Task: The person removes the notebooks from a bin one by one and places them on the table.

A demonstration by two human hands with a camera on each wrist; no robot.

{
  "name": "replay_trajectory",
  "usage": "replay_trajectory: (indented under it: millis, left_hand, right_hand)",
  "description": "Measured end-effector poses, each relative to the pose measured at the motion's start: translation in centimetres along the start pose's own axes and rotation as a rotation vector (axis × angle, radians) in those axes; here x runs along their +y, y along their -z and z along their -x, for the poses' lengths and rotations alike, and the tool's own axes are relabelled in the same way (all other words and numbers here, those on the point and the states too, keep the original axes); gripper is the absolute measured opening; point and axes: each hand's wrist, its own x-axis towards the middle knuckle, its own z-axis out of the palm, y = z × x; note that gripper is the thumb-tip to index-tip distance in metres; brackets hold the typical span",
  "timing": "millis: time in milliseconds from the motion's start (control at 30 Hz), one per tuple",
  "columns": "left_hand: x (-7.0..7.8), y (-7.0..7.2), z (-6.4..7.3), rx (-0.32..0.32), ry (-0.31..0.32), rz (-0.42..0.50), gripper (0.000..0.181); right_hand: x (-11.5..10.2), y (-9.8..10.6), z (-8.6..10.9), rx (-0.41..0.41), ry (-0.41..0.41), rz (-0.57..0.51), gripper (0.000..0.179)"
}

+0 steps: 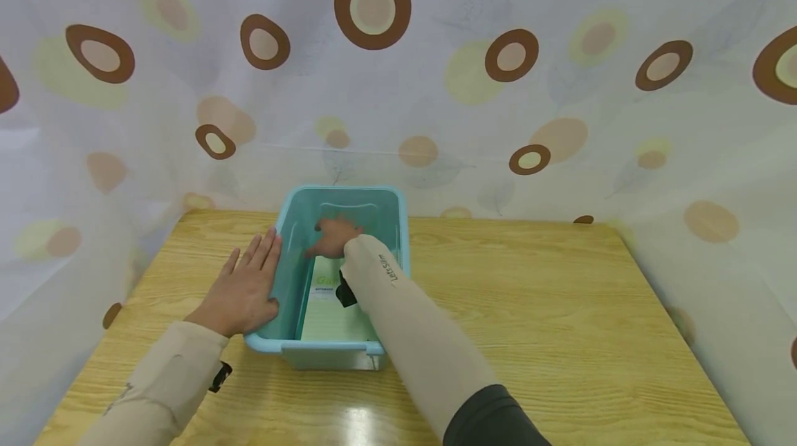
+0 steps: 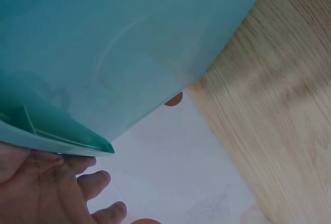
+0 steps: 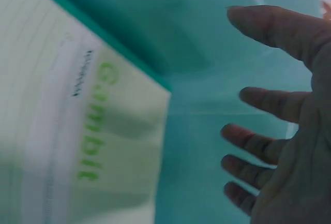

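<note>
A light blue plastic bin (image 1: pixel 289 294) stands on the wooden table, left of its middle. Inside, flat on the bottom, lies a pale green notebook (image 1: pixel 333 318) with "Gambit" printed on its cover (image 3: pixel 124 125). My left hand (image 1: pixel 243 290) rests against the bin's left rim, fingers straight; the left wrist view shows its fingers (image 2: pixel 93 185) beneath the rim's edge. Down in the bin, my right hand (image 1: pixel 336 237) hovers past the notebook's far end. Its fingers (image 3: pixel 258 144) are spread and apart from the notebook, with nothing between them.
The wooden table (image 1: pixel 529 308) extends to the right of the bin. A white curtain with brown and yellow spots (image 1: pixel 436 114) hangs behind the table and along both sides. The bin's far wall stands close to it.
</note>
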Motion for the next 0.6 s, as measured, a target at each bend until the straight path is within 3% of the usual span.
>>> replay_trajectory:
  millis: [267, 600]
  left_hand:
    - [0.2, 0.0, 0.2, 0.002, 0.015, -0.008, 0.081]
    - [0.0, -0.2, 0.1, 0.014, 0.015, -0.009, 0.08]
  right_hand:
    - [1.1, -3.5, -1.8, -0.051, -0.02, -0.065, 0.065]
    - [1.3, -3.2, -0.7, -0.112, -0.052, -0.083, 0.069]
